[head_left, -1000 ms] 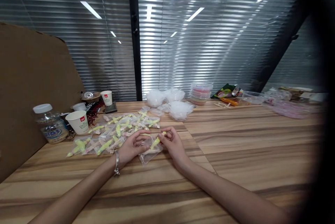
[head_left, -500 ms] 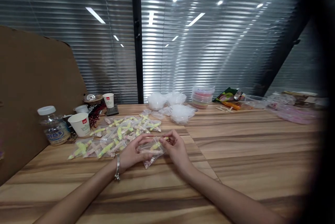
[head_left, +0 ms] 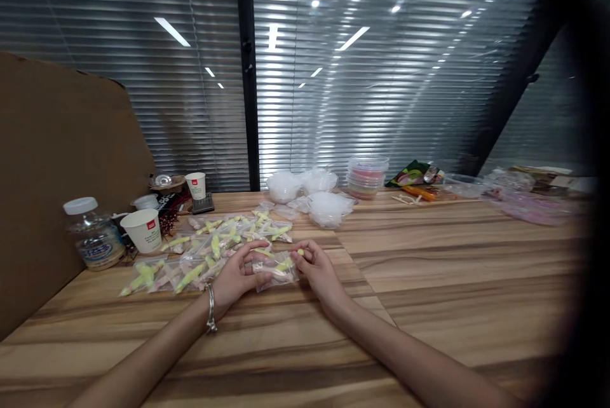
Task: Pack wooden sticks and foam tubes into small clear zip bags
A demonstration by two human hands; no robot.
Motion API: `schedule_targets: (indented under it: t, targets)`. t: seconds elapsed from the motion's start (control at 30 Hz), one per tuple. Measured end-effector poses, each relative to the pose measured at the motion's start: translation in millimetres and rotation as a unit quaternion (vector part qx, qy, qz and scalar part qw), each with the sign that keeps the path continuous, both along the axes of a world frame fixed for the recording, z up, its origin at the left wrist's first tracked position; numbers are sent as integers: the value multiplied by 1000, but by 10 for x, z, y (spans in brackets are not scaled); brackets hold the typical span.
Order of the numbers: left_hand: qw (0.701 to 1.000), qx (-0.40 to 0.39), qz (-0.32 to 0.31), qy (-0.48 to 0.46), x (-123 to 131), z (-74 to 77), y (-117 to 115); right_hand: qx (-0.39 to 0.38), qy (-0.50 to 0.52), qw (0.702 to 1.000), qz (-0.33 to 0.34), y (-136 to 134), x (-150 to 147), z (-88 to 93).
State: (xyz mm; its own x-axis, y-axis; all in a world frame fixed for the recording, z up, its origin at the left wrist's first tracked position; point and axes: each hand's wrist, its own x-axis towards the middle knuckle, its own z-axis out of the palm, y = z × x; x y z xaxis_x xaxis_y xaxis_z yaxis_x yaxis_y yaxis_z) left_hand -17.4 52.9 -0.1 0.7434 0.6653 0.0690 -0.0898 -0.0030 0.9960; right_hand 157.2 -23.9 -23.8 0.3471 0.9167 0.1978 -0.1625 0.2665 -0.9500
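Both my hands hold one small clear plastic bag (head_left: pixel 276 273) just above the wooden table. Pink and yellow pieces lie inside it; their exact kind is too small to make out. My left hand (head_left: pixel 237 276), with a silver bracelet at the wrist, grips the bag's left side between thumb and fingers. At the bag's upper right corner my right hand (head_left: pixel 318 269) is closed in a pinch, a bit of yellow showing at its fingertips. Beyond my left hand spreads a pile of similar filled bags (head_left: pixel 190 268), lying flat and overlapping.
On the left stand a lidded plastic jar (head_left: pixel 98 246), a large paper cup (head_left: pixel 143 230) and a smaller paper cup (head_left: pixel 196 185). White plastic-wrapped bundles (head_left: pixel 328 208) and stacked round tubs (head_left: pixel 366 176) line the back. A cardboard panel (head_left: pixel 61 179) borders the left side.
The bag has tipped from hanging slanted with its lower corner down to lying more level between my hands. My hands have barely moved, and the view has shifted slightly.
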Motion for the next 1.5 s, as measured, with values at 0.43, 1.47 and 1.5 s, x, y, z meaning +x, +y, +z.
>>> schedule_targets:
  t: [0.43, 1.47, 1.5]
  targets:
    - [999, 29, -14, -31, 7, -82, 54, 39, -27, 998, -41, -17, 5, 38]
    - [988, 150, 36, -31, -19, -51, 56, 17, -296, 955, -3, -31, 122, 64]
    - [987, 155, 28, -31, -16, -55, 56, 16, -299, 954, 4, -30, 135, 76]
